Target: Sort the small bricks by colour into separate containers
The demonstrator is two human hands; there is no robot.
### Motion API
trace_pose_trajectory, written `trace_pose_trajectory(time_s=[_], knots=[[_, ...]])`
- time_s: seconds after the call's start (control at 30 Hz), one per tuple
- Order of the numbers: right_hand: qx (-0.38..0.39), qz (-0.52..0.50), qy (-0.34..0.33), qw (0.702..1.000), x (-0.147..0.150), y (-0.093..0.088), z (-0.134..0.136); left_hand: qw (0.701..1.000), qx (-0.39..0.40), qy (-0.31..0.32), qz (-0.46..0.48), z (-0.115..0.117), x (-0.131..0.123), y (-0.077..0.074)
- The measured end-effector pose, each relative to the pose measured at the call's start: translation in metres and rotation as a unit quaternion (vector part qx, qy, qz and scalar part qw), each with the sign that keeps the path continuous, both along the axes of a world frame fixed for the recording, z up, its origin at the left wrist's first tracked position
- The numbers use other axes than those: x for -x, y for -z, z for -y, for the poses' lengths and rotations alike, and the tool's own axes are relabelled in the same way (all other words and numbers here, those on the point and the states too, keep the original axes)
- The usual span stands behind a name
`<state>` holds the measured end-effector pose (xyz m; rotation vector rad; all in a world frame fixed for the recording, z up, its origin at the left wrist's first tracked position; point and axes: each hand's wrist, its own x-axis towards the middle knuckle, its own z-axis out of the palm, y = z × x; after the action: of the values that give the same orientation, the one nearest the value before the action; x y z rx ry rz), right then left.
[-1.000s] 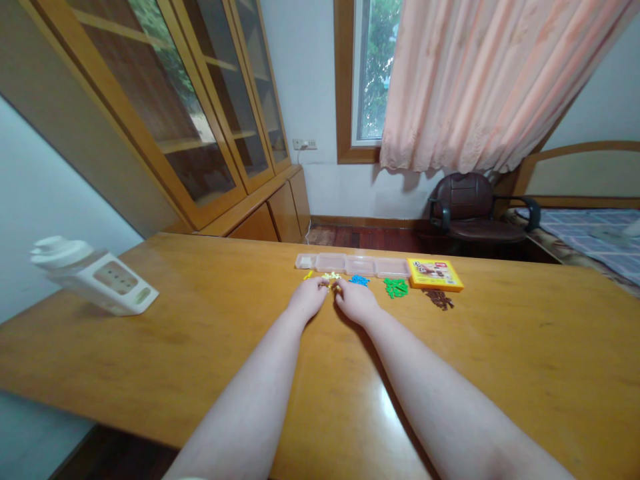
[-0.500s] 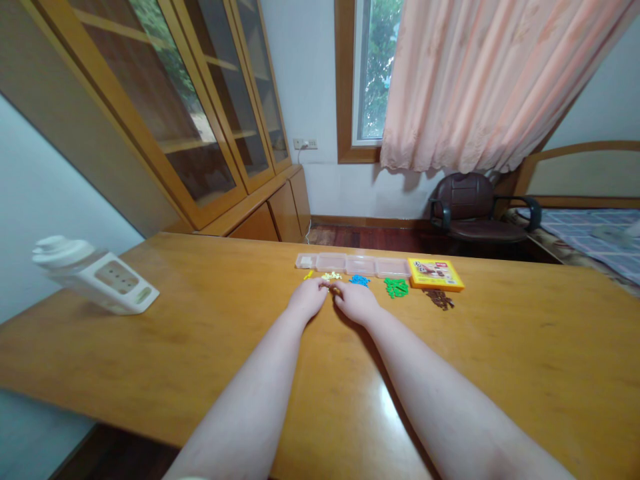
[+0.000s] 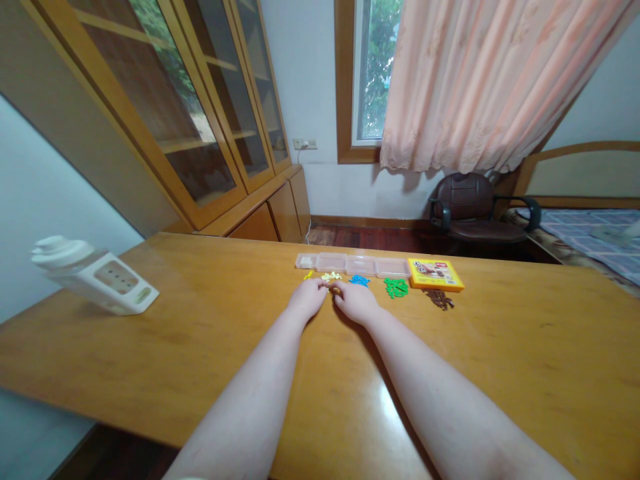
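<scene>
Both hands are close together over the table, just in front of a pile of small pale yellow pieces. My left hand has its fingers bent inward; whatever its fingertips hold is too small to name. Facing it, my right hand is curled with thumb and forefinger close together, their contents hidden too. A small bright yellow piece lies beyond the left hand. Small blue pieces lie behind the right hand. Farther right are piles of green pieces and brown pieces.
Along the far edge of the table stands a row of clear plastic trays. At its right end lies a yellow box. A white bottle is on the left. An office chair stands beyond the table.
The fingers of my right hand have shifted very slightly. Arms, piles and trays look the same as before.
</scene>
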<state>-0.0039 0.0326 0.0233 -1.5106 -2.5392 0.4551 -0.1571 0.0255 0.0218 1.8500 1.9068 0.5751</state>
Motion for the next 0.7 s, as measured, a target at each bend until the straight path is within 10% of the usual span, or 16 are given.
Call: trace_pose_trajectory(time_s=[0.7], knots=[[0.007,-0.034,0.075,0.997,0.0007,0.0033,-0.0029,1.0,-0.019,-0.01,0.001,-0.0001,0.001,-0.0001]])
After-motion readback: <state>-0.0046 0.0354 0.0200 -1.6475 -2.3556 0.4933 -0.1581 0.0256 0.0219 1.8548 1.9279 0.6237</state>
